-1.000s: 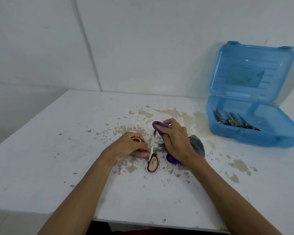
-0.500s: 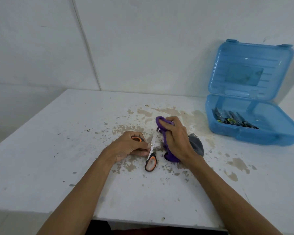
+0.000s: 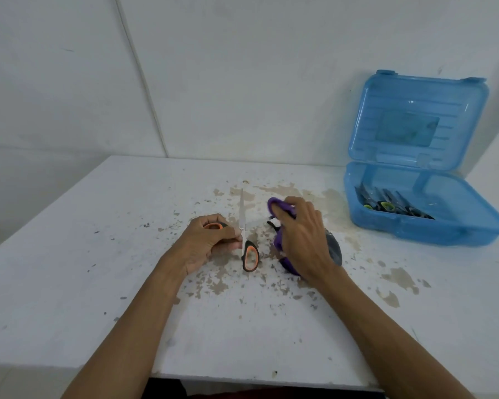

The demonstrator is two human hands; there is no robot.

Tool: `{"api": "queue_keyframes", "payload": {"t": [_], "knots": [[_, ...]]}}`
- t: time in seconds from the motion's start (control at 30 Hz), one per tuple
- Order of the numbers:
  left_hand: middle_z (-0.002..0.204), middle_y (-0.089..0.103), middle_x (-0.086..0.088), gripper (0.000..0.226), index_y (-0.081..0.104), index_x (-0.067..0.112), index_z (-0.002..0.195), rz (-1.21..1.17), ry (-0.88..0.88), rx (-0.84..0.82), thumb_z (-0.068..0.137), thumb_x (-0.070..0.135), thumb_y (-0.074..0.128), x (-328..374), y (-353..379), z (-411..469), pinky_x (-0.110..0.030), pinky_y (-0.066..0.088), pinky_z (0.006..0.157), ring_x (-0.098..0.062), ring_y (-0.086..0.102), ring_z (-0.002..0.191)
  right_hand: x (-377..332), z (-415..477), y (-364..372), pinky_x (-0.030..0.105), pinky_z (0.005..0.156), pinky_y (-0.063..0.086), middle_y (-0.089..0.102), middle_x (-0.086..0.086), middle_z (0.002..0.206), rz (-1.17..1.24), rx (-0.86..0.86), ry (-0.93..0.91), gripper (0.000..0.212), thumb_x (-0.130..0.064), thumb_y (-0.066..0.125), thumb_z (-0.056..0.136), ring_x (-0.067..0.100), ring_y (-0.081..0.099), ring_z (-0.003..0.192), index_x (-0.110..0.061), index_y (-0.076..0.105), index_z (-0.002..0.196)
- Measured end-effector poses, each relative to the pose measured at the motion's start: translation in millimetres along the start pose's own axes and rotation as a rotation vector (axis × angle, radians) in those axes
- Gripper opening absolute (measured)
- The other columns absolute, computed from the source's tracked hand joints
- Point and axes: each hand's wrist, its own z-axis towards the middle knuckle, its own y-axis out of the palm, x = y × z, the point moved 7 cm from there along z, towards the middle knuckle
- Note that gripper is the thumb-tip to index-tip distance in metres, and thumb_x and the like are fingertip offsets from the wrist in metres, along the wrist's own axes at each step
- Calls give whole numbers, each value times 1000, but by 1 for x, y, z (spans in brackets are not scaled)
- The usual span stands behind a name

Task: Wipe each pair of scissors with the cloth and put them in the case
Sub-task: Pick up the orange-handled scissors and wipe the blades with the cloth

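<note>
My left hand [image 3: 211, 243] grips the handles of an orange-and-black pair of scissors [image 3: 249, 256] at the table's middle. One silver blade points straight away from me, bare. My right hand [image 3: 303, 237] holds a bunched purple cloth [image 3: 280, 207] just to the right of that blade, apart from it. A dark tip pokes out at the cloth's left side; I cannot tell what it is. The blue plastic case [image 3: 473, 223] stands open at the right, with several dark scissors [image 3: 386, 204] lying in its left part.
A dark grey object [image 3: 333, 249] lies on the table behind my right hand, mostly hidden. The white table [image 3: 98, 283] has chipped paint patches around the hands. A white wall rises close behind, and the table's front edge runs near my forearms.
My right hand has pulled the purple cloth off the blade and to the right. The silver blade, covered before, now shows fully. My left hand has held the handles in place.
</note>
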Motion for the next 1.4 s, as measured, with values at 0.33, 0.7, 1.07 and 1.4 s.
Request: {"api": "queue_keyframes", "payload": {"t": [0.33,0.7,1.07,1.4], "knots": [[81,75,-20,8,69,-3,80,-177,135,82,88,-4,71,8,1,2,-27,63,68,-26,75,72,22,-10,7,9,79,47,59,-12,118,614,-169,438,32,-12,60,95,0,57,103,-27,55,122],[87,75,-23,10,71,-1,87,-211,235,152,88,7,77,6,10,0,-33,63,78,-30,75,84,-26,-4,-5,31,87,51,61,-15,112,569,-97,260,37,-50,65,92,5,56,100,-27,63,120],[93,77,-19,15,68,-5,94,-155,273,126,89,7,75,7,29,-5,-41,63,82,-29,76,87,-35,2,-14,34,74,39,67,-8,96,218,105,149,17,-34,76,87,16,52,86,-23,70,97],[121,71,-16,74,76,12,109,-148,213,-117,91,73,39,2,42,-1,-49,54,99,-29,67,114,-5,-3,-23,15,69,53,71,-17,78,756,93,551,8,-21,74,89,6,66,75,-27,73,85]]}}
